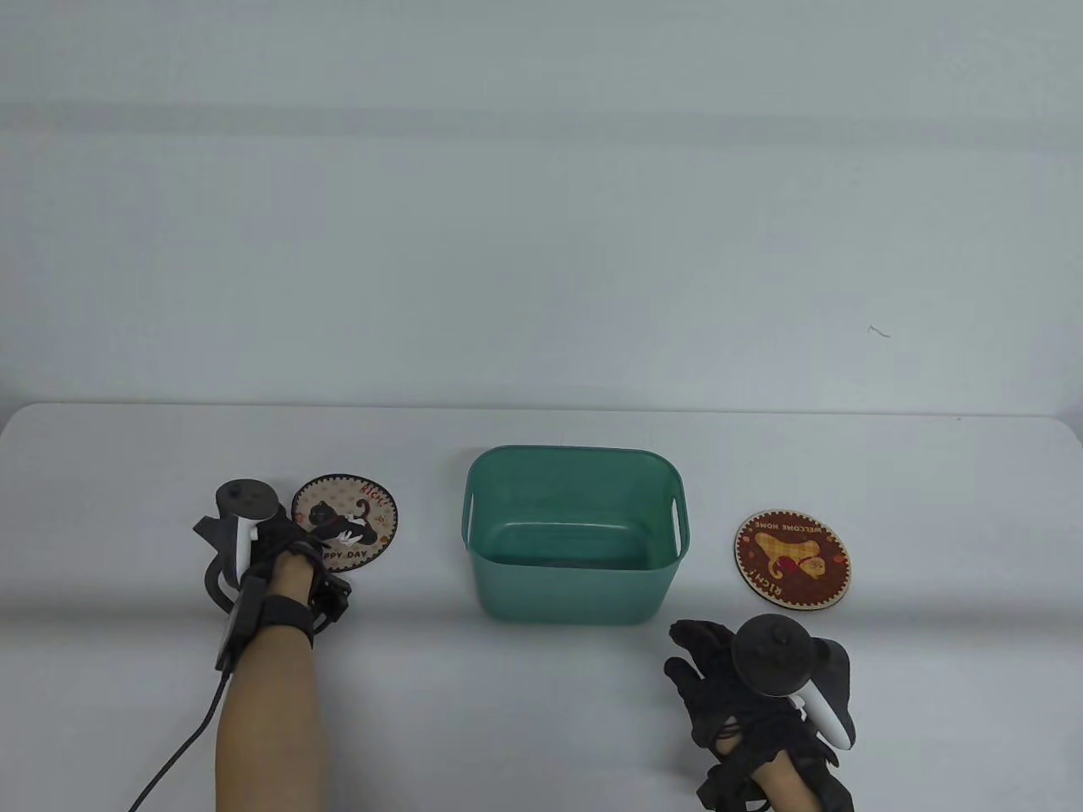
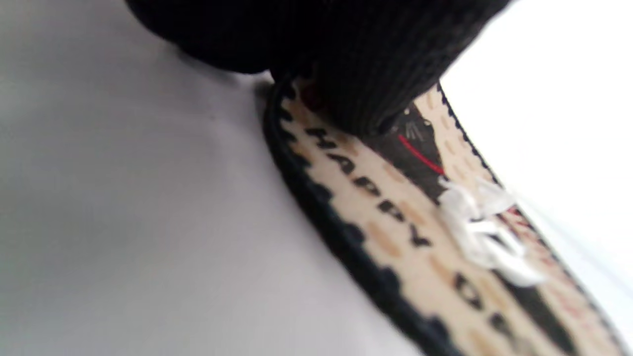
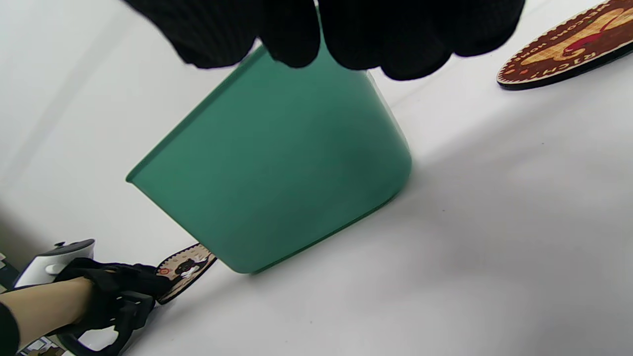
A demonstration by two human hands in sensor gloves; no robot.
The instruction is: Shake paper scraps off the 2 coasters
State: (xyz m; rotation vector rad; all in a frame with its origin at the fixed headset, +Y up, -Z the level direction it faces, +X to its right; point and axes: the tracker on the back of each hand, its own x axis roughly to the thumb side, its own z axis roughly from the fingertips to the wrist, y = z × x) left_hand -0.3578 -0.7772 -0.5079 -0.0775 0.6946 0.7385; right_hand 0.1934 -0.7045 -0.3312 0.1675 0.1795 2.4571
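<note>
A round cat coaster [image 1: 351, 516] reading "HAPPY DAY" lies left of the bin, with white paper scraps [image 1: 359, 529] on its picture. My left hand [image 1: 283, 545] pinches its near-left rim. In the left wrist view a gloved fingertip [image 2: 366, 79] sits on the coaster [image 2: 390, 232] close to the scraps [image 2: 484, 232]. A red-brown "WELCOME HOME" coaster [image 1: 792, 558] lies flat right of the bin, and I see no scraps on it. My right hand [image 1: 706, 664] rests near the front edge with its fingers [image 3: 346, 34] relaxed, holding nothing.
A green plastic bin [image 1: 575, 584] with side handles stands in the middle between the two coasters, its inside looking bare. A cable [image 1: 182, 753] trails from my left wrist to the front edge. The table's far edge runs just behind the bin.
</note>
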